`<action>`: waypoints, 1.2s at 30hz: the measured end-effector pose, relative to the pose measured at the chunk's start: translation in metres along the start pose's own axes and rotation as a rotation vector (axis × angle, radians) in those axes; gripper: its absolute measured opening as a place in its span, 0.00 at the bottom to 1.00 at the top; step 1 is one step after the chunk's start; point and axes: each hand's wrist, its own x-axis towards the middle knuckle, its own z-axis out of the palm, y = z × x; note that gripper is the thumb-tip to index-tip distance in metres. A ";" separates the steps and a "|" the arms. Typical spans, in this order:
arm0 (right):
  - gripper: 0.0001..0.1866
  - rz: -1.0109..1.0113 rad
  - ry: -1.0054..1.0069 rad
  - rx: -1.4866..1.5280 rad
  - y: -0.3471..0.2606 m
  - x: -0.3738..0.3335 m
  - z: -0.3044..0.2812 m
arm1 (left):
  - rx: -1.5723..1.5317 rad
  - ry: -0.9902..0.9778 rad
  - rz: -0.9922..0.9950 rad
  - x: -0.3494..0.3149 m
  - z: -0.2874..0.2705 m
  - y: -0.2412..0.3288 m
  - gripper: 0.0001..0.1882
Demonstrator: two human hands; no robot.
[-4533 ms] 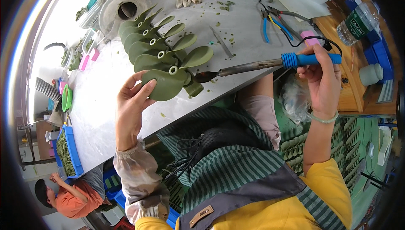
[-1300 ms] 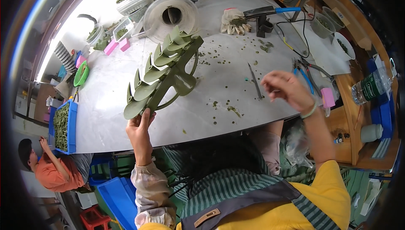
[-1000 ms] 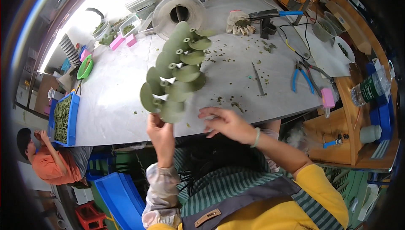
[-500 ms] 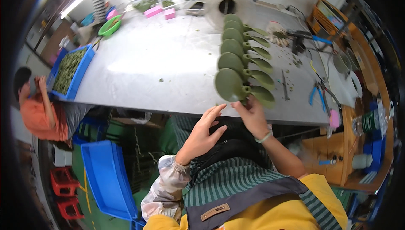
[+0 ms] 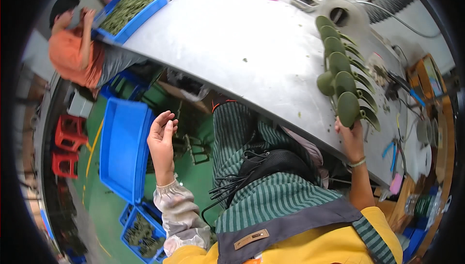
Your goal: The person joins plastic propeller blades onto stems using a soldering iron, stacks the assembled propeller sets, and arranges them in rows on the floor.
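We note a change of hands: a second ago the left hand [image 5: 162, 140] had the olive-green moulded strip of round paddle-shaped leaves [image 5: 339, 63] by its near end; now the right hand [image 5: 350, 135] alone bears it, fingers closed on that same end. The strip slants away over the right part of the pale grey smooth-topped table [image 5: 232, 56], far end by the whitish translucent round hood [image 5: 357, 13]; whether it touches the table we cannot tell. The left hand has swung out past the table's front edge, bare, fingers loosely curled and gripping nothing, appearing just beside the long blue plastic tray [image 5: 125, 152] above the floor. Our view has turned leftward too. For the work, we judge, this frees the left hand while the right carries the strip.
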 end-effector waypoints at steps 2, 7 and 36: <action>0.07 -0.006 -0.050 0.021 0.004 0.014 0.010 | -0.007 0.080 -0.054 -0.015 -0.023 -0.005 0.14; 0.05 0.058 -0.087 0.080 -0.017 0.052 0.042 | -0.054 0.216 -0.138 -0.049 -0.063 -0.035 0.15; 0.22 0.436 0.041 -0.167 -0.067 0.116 0.111 | 0.862 0.086 -0.491 0.078 -0.046 -0.447 0.08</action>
